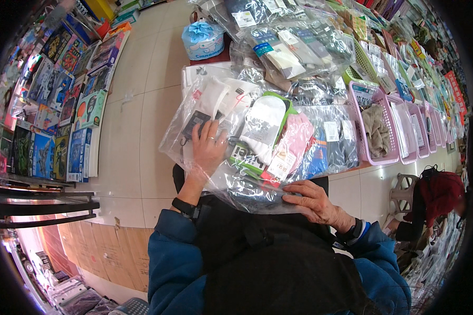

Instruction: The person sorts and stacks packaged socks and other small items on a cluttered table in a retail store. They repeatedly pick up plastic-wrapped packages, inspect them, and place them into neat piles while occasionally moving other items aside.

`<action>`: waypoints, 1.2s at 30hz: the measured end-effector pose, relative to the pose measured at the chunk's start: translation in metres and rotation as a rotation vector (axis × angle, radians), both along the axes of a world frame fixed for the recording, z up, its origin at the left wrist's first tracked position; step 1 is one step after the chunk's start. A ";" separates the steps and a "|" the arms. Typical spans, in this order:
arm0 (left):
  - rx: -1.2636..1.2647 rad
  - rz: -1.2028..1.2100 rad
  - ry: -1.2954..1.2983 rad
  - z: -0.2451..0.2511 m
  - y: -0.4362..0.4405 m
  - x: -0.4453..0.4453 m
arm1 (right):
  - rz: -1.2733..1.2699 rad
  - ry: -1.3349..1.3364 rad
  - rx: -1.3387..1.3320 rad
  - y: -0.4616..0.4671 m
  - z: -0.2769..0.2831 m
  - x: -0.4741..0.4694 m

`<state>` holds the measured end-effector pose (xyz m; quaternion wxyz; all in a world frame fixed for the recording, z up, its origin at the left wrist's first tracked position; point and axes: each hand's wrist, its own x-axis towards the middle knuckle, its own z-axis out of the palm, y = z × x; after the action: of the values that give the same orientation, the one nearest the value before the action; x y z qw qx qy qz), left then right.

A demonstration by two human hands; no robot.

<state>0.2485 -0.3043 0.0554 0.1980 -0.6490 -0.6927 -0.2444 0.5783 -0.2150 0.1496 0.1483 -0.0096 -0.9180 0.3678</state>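
A large clear plastic bag (232,197) lies across the lap and the front of the stack, with packed socks in or under it. My left hand (209,147) reaches into or under the film at the bag's left side, its fingers on a dark label (196,123) beside white socks (215,94). My right hand (313,201) has its fingers on the bag's near edge; whether it pinches the film cannot be told. Between the hands lie a white sock (262,118) on a green card and pink socks (295,134) with a white tag. Dark packed garments (335,138) lie to the right.
Pink plastic baskets (378,157) stand in a row at the right, the nearest holding a grey-brown cloth (375,130). Bagged socks (287,51) and a light-blue drawstring pack (203,41) are behind. Boxed toys (90,108) line the left. A person in dark red (441,197) bends near a stool (403,193).
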 end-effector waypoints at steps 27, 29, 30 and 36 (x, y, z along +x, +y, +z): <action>0.079 0.011 -2.221 -0.039 -0.080 -0.137 | -0.338 -0.252 0.609 -0.005 -0.059 0.033; 0.067 -0.022 -2.144 -0.042 -0.077 -0.140 | -0.296 -0.302 0.614 -0.002 -0.060 0.024; 0.058 -0.020 -2.080 -0.042 -0.077 -0.141 | -0.273 -0.284 0.624 0.001 -0.061 0.019; -0.015 0.032 -1.779 -0.020 -0.081 -0.145 | -0.207 -0.226 0.709 0.012 -0.062 -0.003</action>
<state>0.1033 -0.3848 0.0352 -0.4142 -0.2104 -0.6007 -0.6506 0.5748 -0.2027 0.0875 0.0766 -0.0909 -0.9929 0.0072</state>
